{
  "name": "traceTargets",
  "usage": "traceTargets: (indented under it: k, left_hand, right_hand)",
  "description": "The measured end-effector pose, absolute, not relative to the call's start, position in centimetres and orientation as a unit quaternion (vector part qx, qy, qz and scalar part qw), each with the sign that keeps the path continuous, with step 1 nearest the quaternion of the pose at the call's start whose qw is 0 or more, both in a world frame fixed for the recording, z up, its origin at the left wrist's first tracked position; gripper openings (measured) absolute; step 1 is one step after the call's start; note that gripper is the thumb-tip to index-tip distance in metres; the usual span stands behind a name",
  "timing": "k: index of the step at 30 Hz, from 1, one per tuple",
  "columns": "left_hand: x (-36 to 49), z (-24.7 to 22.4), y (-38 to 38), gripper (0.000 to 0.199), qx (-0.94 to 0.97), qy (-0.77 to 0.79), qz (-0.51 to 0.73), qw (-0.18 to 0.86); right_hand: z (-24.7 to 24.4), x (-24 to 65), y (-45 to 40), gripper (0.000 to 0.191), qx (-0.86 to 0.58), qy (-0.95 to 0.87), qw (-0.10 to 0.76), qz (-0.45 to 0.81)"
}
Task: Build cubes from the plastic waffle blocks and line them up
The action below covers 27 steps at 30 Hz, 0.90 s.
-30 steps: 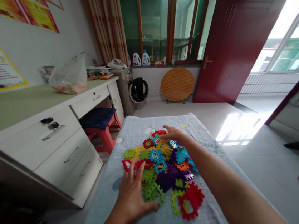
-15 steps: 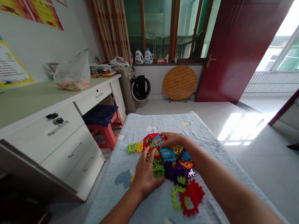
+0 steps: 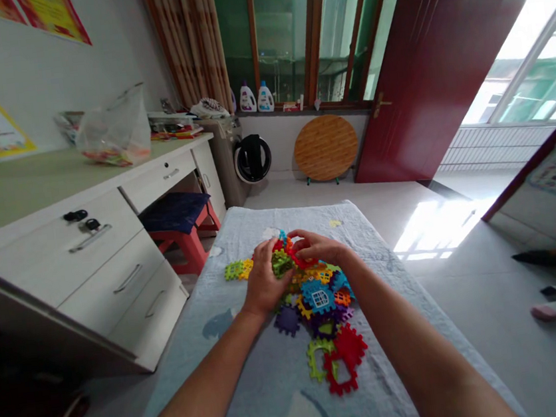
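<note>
The left hand point(image 3: 265, 282) curves around green pieces point(image 3: 281, 263) in the upper part of a pile of toothed plastic pieces, its thumb apart from its fingers; whether it clamps on them I cannot tell. The right hand point(image 3: 320, 247) reaches in from the other side, fingers bent over red pieces point(image 3: 296, 257) just beside the green, and its grip is too hidden to tell. The pile lies on a light blue cloth point(image 3: 259, 398), below and between the 2 forearms. Nearest the person, a solid red piece point(image 3: 351, 343) touches a red frame point(image 3: 332, 382), which overlaps a lime frame point(image 3: 313, 360). Above these are a blue piece with a white window grid point(image 3: 311, 291) and, to its right, an orange piece point(image 3: 341, 297). A purple piece point(image 3: 287, 320) lies at the pile's lower left edge. Farther left, a lime piece point(image 3: 234, 270) touches a yellow piece point(image 3: 247, 268), just beyond the left hand. On the left stands a desk point(image 3: 20, 191) with a clear plastic bag point(image 3: 116, 136) on top, a red stool point(image 3: 191, 248) beside it. Beyond the cloth, a round wooden board point(image 3: 326, 148) leans by the wall.
</note>
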State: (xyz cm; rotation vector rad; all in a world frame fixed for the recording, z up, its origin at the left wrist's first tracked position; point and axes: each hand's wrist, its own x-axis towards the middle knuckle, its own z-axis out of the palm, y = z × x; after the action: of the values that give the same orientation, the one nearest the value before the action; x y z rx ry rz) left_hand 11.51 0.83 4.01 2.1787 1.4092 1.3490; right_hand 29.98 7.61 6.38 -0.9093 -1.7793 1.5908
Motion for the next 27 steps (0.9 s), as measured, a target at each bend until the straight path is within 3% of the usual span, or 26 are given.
traceTargets:
  k: [4,8,10,13,17,21,27]
  left_hand:
    - [11.0,5.0,0.0,0.047,0.77,0.454,0.42,0.158]
    - [10.0,3.8,-2.4,0.057,0.8,0.459,0.339,0.189]
    - [9.2,2.8,-4.0,0.075,0.808,0.475,0.298,0.182]
    - [8.1,1.3,-6.8,0.111,0.814,0.497,0.264,0.142]
    - [8.3,-0.2,-9.6,0.13,0.831,0.5,0.204,0.134]
    - [10.1,-0.1,-9.6,0.128,0.835,0.509,0.164,0.127]
    - [11.2,0.3,-7.1,0.111,0.846,0.484,0.191,0.116]
  right_hand:
    - [8.1,31.7,6.5,0.039,-0.337,-0.727,0.287,0.525]
    - [8.6,34.3,3.7,0.036,-0.443,-0.779,0.266,0.356]
    - [8.1,36.0,1.2,0.049,-0.491,-0.791,0.256,0.261]
    - [6.4,38.2,-3.8,0.093,-0.519,-0.801,0.235,0.185]
    - [3.6,38.5,-10.0,0.127,-0.556,-0.799,0.157,0.168]
    - [2.7,36.4,-12.0,0.121,-0.54,-0.808,0.142,0.187]
    - [2.8,33.9,-10.3,0.098,-0.487,-0.814,0.236,0.213]
